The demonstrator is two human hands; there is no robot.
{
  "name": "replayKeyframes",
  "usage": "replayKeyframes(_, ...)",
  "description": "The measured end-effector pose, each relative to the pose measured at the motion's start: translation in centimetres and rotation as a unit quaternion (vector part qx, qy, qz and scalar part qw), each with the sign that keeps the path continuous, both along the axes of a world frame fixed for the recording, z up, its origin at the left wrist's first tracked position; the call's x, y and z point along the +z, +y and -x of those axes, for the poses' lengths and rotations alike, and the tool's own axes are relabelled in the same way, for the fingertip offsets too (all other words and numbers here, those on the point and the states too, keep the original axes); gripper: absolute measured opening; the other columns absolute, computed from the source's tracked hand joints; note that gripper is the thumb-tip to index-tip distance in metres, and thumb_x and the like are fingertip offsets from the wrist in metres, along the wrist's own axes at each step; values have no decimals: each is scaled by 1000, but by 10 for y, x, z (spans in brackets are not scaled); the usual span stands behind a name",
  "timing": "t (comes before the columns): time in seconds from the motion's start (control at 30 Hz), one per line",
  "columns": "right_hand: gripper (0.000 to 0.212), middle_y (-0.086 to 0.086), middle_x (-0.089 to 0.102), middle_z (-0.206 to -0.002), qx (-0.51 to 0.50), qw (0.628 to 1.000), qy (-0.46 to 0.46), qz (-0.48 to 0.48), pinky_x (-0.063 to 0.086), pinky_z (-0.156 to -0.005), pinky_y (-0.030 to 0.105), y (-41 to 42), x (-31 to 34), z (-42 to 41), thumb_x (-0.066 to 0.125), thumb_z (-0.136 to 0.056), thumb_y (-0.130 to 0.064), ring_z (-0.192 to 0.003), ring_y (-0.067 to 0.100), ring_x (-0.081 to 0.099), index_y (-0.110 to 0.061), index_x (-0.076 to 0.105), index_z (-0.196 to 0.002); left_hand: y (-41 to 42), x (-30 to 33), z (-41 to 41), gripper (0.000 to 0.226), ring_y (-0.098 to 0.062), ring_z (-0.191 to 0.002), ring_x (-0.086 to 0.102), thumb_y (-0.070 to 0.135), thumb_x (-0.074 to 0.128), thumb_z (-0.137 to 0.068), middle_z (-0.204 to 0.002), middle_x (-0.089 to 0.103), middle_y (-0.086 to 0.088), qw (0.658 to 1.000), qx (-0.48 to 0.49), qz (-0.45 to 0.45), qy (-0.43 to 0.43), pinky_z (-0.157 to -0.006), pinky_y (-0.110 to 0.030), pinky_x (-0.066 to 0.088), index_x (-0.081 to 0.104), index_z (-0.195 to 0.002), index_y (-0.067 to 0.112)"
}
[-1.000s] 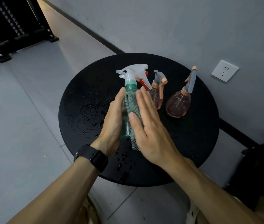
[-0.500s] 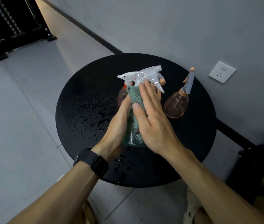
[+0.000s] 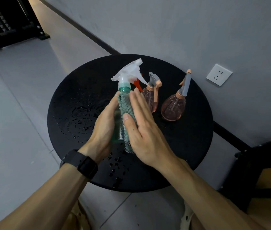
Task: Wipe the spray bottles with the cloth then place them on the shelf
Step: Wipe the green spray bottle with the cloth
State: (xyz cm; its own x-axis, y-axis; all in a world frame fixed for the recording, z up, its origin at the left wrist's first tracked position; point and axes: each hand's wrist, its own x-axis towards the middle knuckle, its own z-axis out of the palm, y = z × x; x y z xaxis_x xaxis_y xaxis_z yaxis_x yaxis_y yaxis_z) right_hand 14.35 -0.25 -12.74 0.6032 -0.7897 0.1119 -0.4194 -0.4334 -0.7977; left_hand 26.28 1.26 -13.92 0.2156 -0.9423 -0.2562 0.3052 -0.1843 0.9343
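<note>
Mostly my hands hide the green spray bottle [image 3: 122,87]: only its neck and white trigger head show above my fingers, tilted over the round black table [image 3: 189,146]. My left hand [image 3: 104,128] flanks its left side, and my flat right hand [image 3: 141,127] presses the cloth [image 3: 126,107] against it, fingers straight. Behind stand two pink spray bottles [image 3: 173,107], the nearer partly blocked; an orange trigger [image 3: 137,83] peeks out. Water beads on the tabletop. Grey floor and wall surround it, with a wall socket [image 3: 218,74] and a dark shelf frame [image 3: 6,25] cut off top left.
</note>
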Motion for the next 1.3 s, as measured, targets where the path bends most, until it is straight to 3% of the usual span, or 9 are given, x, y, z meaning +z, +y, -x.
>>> replayKeyframes(0.13,55,-11,-8,-162,-6,1000,4,3,-8,-113,10,-12,2,2,28,-106,-26,-142,-8,-15,-19,3,-155,1,-1,6,44,-24,-111,69,50,36,-104,-118,73,-6,1000,-7,-13,-6,-103,-51,49,71,-120,28)
replayKeyframes(0.23,55,-12,-7,-162,-16,1000,-7,-12,-5,-116,14,-18,3,3,29,-106,-27,-142,-10,-13,-20,3,-155,1,2,10,48,-25,-107,71,49,33,-105,-114,74,-7,1000,-16,-19,11,-93,-46,53,71,-119,24)
replayKeyframes(0.4,56,-11,-7,-161,-12,1000,-9,-9,-4,-117,15,-15,3,-3,29,-106,-27,-142,-10,-13,-19,2,-155,2,6,9,50,-24,-110,70,57,37,-101,-117,73,-6,999,-22,-9,21,-94,-45,53,68,-124,25)
replayKeyframes(0.53,59,-12,-10,-161,-1,1000,-10,-16,-4,-116,12,-6,0,-4,30,-105,-31,-141,-11,-14,-20,-2,-154,4,4,1,57,-26,-101,72,66,42,-95,-110,75,-7,999,-10,-26,44,-83,-41,55,72,-118,24)
replayKeyframes(0.67,61,-12,-12,-161,4,1000,-9,-23,-4,-116,12,4,-2,-1,31,-105,-33,-142,-9,-14,-20,-2,-154,1,2,-5,62,-31,-115,67,69,44,-93,-124,70,-12,998,-10,-11,62,-103,-50,49,67,-127,23)
replayKeyframes(0.83,61,-10,-10,-161,3,1000,-12,-15,-5,-115,10,6,-2,3,32,-104,-33,-143,-8,-14,-18,-1,-154,0,1,-4,59,-31,-115,66,64,51,-92,-125,69,-12,998,0,-6,62,-105,-50,47,67,-127,20)
replayKeyframes(1.03,59,-12,-8,-162,1,1000,-8,-15,-3,-117,16,-7,2,3,32,-105,-31,-143,-9,-12,-20,2,-155,1,0,0,53,-23,-97,72,59,38,-101,-109,74,-5,999,-4,-16,36,-82,-40,54,68,-125,22)
replayKeyframes(1.17,58,-13,-6,-162,-12,1000,-21,-18,-4,-112,6,-20,7,3,33,-105,-30,-141,-13,-11,-20,5,-155,4,5,6,51,-16,-86,74,51,31,-105,-99,76,0,996,-54,-26,59,-68,-30,57,65,-129,21)
replayKeyframes(1.3,58,-14,-4,-162,-18,999,-29,-33,-3,-114,10,-22,7,3,33,-105,-30,-139,-15,-10,-21,5,-155,3,9,8,60,-18,-92,74,61,32,-101,-105,76,-3,993,-96,-32,58,-74,-33,58,63,-131,20)
